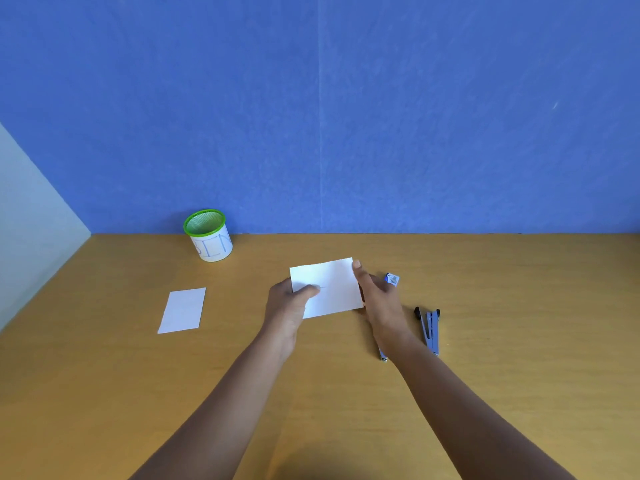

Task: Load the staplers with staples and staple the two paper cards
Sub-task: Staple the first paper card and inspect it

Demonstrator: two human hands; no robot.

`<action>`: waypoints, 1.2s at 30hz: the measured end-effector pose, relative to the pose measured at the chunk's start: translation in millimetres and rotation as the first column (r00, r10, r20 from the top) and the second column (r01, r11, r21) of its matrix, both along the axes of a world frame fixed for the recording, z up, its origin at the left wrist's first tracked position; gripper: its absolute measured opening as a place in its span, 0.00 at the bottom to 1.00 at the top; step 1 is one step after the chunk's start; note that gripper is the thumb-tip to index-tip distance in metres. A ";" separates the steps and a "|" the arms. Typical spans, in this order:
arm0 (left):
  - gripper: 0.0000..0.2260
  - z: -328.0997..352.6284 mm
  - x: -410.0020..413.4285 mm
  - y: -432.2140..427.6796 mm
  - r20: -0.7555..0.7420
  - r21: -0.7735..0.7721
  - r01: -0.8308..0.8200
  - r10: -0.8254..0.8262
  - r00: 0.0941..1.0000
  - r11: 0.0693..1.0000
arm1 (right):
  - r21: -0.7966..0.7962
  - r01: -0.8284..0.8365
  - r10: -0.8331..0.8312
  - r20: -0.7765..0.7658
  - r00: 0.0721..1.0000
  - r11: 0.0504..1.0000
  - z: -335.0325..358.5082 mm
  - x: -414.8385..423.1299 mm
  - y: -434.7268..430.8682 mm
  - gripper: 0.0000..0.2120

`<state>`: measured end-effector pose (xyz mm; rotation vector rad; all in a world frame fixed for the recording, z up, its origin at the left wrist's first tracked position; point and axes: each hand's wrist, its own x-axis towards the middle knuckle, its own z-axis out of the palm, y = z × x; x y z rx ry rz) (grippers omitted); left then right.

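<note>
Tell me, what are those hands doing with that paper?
A person holds a white rectangular paper card: the left grip pinches its left edge, the right grip its right edge. A second white paper card lies on the brown wooden table to the left. A blue metal stapler, swung open, and a small blue staple box lie to the right, untouched.

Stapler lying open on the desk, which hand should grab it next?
Right, probably. The right hand sits just beside the open stapler, while the left hand pinches the card at its far edge, thumb on top, and could hold it alone.
</note>
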<state>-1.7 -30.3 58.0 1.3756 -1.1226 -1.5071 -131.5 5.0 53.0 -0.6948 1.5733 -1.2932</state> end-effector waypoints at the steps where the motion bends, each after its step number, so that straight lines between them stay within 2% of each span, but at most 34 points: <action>1: 0.02 3.3 -0.6 0.3 0.001 -0.036 0.012 -0.012 1.000 0.999 | -0.027 -0.023 0.024 0.035 0.999 0.999 6.9 1.6 -0.4 0.17; 5: 0.04 20.6 -1.1 1.8 -0.011 -0.188 0.042 -0.045 0.999 0.981 | -0.143 -0.084 0.095 0.073 0.993 0.986 29.2 6.7 1.6 0.13; 9: 0.05 46.9 -3.3 2.3 -0.038 -0.308 0.050 -0.064 0.997 0.950 | -0.254 -0.064 0.084 0.067 0.994 0.965 51.5 8.6 6.1 0.09; 15: 0.07 97.6 -7.1 10.2 -0.072 -0.456 0.047 -0.090 0.993 0.889 | -0.416 -0.014 0.054 0.082 0.995 0.909 90.7 7.4 7.9 0.08; 18: 0.07 117.5 -7.8 15.3 -0.159 -0.472 0.028 -0.116 0.980 0.881 | -0.487 -0.005 0.047 0.074 0.996 0.874 109.8 6.1 10.2 0.04; 23: 0.07 142.6 -8.5 23.3 -0.238 -0.506 0.016 -0.157 0.958 0.862 | -0.579 -0.026 0.097 0.091 0.991 0.815 136.2 4.5 17.9 0.07; 26: 0.07 153.4 -9.2 28.7 -0.269 -0.530 -0.016 -0.150 0.951 0.848 | -0.621 -0.025 0.123 0.116 0.986 0.784 146.2 6.2 22.7 0.05; 36: 0.09 161.2 -6.9 38.8 -0.255 -0.582 -0.025 -0.153 0.955 0.813 | -0.631 0.020 0.102 0.157 0.982 0.776 157.0 12.8 32.5 0.06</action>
